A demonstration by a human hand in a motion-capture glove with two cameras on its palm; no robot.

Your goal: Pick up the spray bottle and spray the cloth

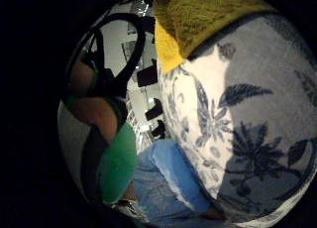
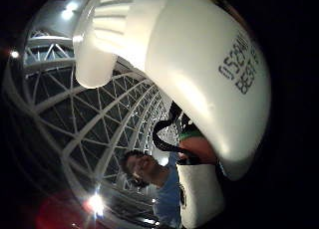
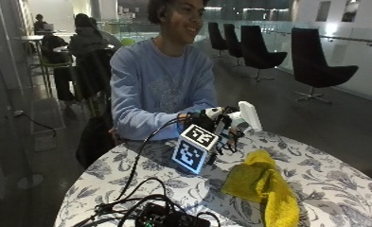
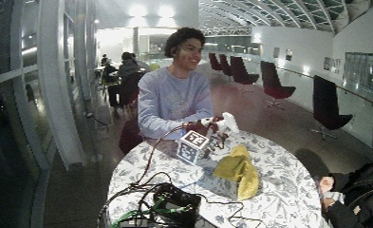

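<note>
The person's gloved right hand (image 3: 214, 124) holds the white spray bottle (image 3: 247, 115) lifted above the far side of the table (image 3: 337, 182), fingers curled round its stiff, probably light and slippery plastic neck, while the soft yellow cloth (image 3: 264, 188) lies crumpled nearer.

Gloved right hand (image 3: 218, 124) raised above the table edge, fingers curled around a held object, forearm bent inward

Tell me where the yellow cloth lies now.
In the outside view the yellow cloth lies bunched on the floral table, just in front of the gloved right hand.
</note>
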